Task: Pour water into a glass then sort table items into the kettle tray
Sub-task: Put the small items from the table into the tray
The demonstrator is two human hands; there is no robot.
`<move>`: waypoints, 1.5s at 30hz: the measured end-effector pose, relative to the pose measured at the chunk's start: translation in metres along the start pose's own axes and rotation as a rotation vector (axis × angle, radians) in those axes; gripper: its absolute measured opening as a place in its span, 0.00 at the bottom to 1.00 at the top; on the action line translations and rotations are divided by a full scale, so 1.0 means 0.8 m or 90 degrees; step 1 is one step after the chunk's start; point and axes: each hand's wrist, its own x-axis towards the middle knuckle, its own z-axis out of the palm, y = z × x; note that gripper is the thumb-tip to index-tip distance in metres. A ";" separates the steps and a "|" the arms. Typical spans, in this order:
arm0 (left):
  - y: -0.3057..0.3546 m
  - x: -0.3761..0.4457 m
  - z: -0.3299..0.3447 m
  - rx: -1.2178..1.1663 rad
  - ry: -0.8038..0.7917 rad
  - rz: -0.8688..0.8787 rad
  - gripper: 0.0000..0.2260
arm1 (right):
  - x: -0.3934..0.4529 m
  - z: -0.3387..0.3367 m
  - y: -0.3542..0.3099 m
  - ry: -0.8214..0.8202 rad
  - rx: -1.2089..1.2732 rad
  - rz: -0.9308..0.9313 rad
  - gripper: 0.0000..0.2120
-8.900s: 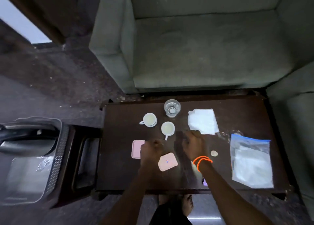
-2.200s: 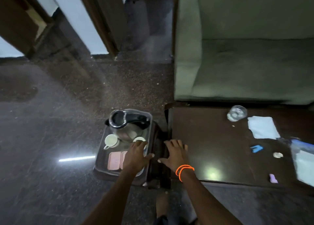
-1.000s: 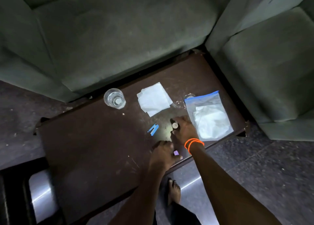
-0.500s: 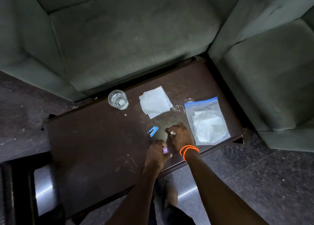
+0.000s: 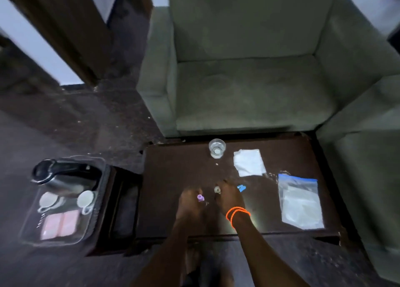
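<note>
My left hand (image 5: 190, 202) is closed around a small purple piece (image 5: 200, 197) above the dark table (image 5: 173, 178). My right hand (image 5: 229, 196), with orange bands on its wrist, pinches a small pale round piece (image 5: 217, 189). A blue clip (image 5: 241, 188) lies just right of my right hand. The glass of water (image 5: 217, 148) stands at the table's far edge. On the low stand to the left, the kettle tray (image 5: 98, 202) holds the kettle (image 5: 62, 177), two white cups (image 5: 46, 200) (image 5: 85, 199) and two pink pads (image 5: 60, 224).
A white napkin (image 5: 249, 162) lies right of the glass. A zip bag (image 5: 299, 201) with white contents rests near the table's right end. Green armchairs (image 5: 249, 80) stand behind and to the right. The view is blurred.
The view has swung left, bringing the kettle tray into sight. Both hands have lifted and moved left with their small pieces, and the blue clip now lies on the right of my right hand.
</note>
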 end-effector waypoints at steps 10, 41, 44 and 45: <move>-0.185 -0.063 -0.220 0.006 0.168 -0.206 0.10 | -0.006 0.178 -0.224 -0.175 -0.010 -0.188 0.16; -0.462 -0.084 -0.371 0.143 0.280 -0.290 0.25 | 0.048 0.490 -0.467 -0.190 -0.191 -0.514 0.15; -0.449 -0.092 -0.371 0.150 0.289 -0.288 0.26 | 0.049 0.469 -0.455 -0.165 -0.199 -0.508 0.17; -0.438 -0.093 -0.371 0.161 0.295 -0.283 0.25 | 0.049 0.458 -0.448 -0.153 -0.195 -0.500 0.17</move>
